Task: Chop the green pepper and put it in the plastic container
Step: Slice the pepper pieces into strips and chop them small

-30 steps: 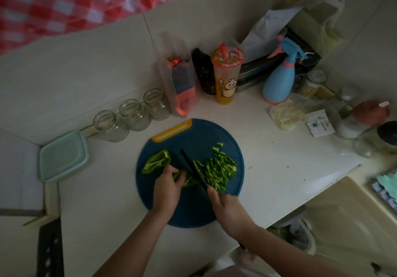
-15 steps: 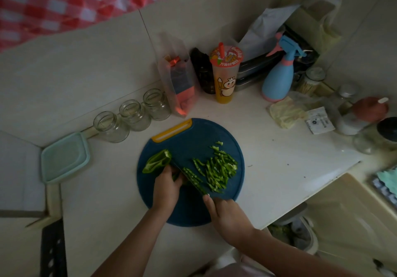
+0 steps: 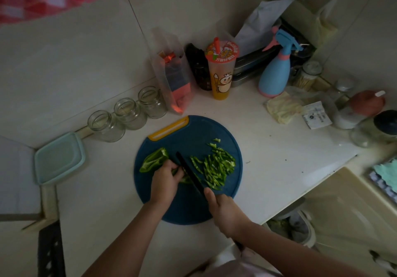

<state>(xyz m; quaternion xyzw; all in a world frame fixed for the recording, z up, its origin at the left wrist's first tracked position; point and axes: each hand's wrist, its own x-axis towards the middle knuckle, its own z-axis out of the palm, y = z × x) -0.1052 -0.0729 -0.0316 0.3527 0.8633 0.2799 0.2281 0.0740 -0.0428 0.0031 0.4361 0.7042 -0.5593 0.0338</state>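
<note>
Pepper strips (image 3: pixel 216 167) lie heaped on the right half of the round blue cutting board (image 3: pixel 193 208), thin and green, a few strays scattered toward its far edge. My left hand (image 3: pixel 165 182) is curled down over the piece of green pepper (image 3: pixel 181 176) I am cutting, fingers pressed together on top of it so that only a little green shows past my knuckles. Just beyond that hand a larger uncut pepper piece (image 3: pixel 153 160) rests on the board, hollow side up. My right hand (image 3: pixel 225 212) is wrapped tight round the handle of the black knife (image 3: pixel 189 172), forefinger stretched along its top; the blade runs diagonally away from me, between my left fingers and the cut heap, its edge close against the held piece. Whether the edge touches the board I cannot tell. The plastic container (image 3: pixel 59 158), pale green and square, sits well apart at the left edge of the white counter (image 3: pixel 279 158), near three glass jars (image 3: pixel 129 113) lined up by the wall.
</note>
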